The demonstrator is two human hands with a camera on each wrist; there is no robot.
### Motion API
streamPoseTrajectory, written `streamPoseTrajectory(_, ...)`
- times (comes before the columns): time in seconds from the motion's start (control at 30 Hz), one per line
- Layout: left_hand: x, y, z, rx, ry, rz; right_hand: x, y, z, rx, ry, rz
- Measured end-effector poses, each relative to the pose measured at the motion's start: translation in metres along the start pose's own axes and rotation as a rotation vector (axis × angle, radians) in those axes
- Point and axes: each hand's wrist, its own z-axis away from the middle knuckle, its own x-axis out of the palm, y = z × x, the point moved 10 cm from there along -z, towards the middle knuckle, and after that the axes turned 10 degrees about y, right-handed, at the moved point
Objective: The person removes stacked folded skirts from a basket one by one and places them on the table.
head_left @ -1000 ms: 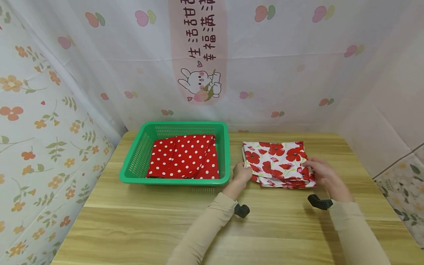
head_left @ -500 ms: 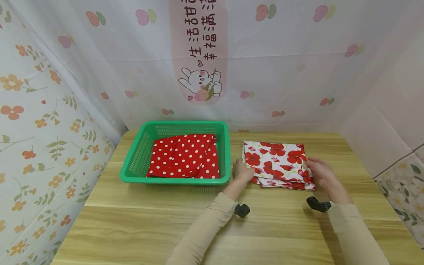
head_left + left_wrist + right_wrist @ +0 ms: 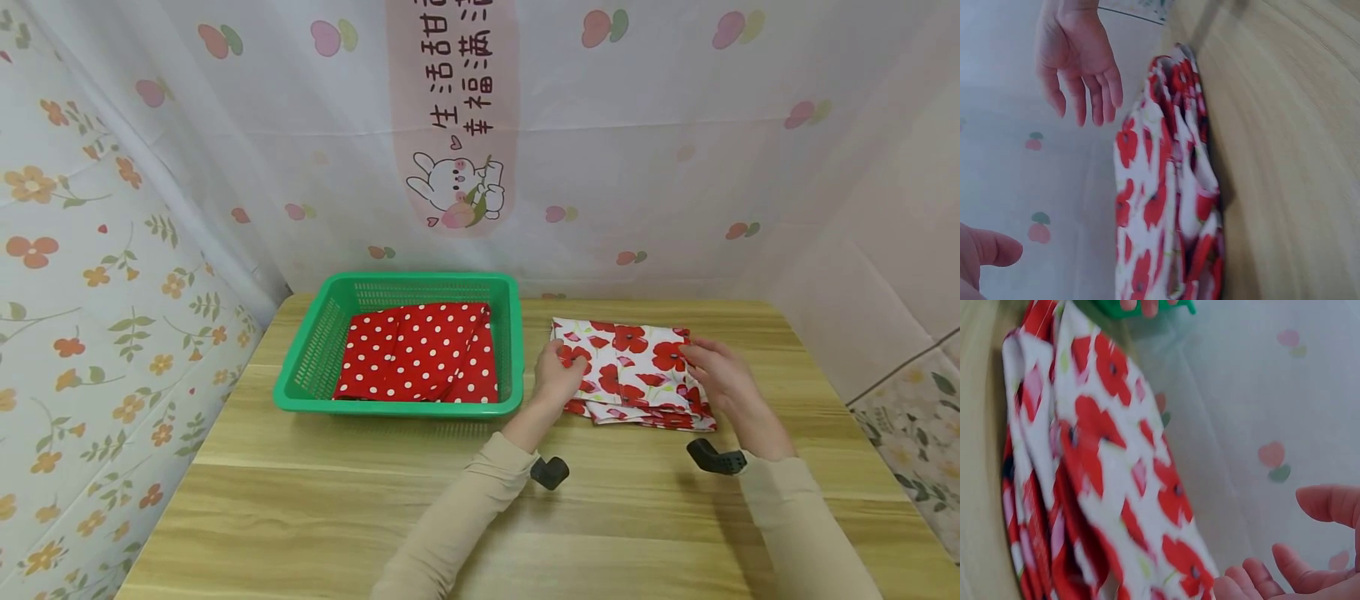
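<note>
A folded white cloth with red poppies [image 3: 622, 367] lies in several layers on the table. My left hand [image 3: 557, 379] is over its left edge, thumb and fingers spread apart. In the left wrist view the left thumb [image 3: 994, 249] shows in the air beside the cloth. My right hand [image 3: 723, 379] is at the right edge, fingers extended and loose. The right wrist view shows the right fingertips [image 3: 1254, 575] right by the cloth's border, with the thumb held away. Neither hand grips the cloth.
A green plastic basket [image 3: 397, 410] stands left of the poppy cloth, holding a folded red polka-dot cloth [image 3: 423, 350]. The wooden table [image 3: 600, 517] reaches back to a printed curtain [image 3: 637, 167]. Black wrist mounts [image 3: 550, 473] stick out near both sleeves.
My left hand has let go of the cloth's left edge and lifted slightly up and inward. The right hand has loosened from the right edge. The cloth has barely shifted.
</note>
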Motion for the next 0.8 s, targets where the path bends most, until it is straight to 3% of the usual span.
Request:
streamPoseTrajectory(0.13, 0.0, 0.01, 0.003, 0.017, -0.021, 0.032, 0.02, -0.022, 0.021, -0.044, -0.086, 0.014)
streamPoseTrajectory(0.3, -0.001, 0.022, 0.009, 0.039, -0.042, 0.067, 0.034, -0.04, 0.04, -0.04, -0.091, -0.036)
streamPoseTrajectory(0.53, -0.007, 0.036, 0.015, 0.068, -0.046, 0.086, 0.049, -0.052, 0.05, -0.104, -0.117, 0.015)
streamPoseTrajectory(0.8, -0.018, 0.045, 0.018, 0.075, -0.05, 0.098, 0.069, -0.065, 0.061, -0.145, -0.185, -0.043)
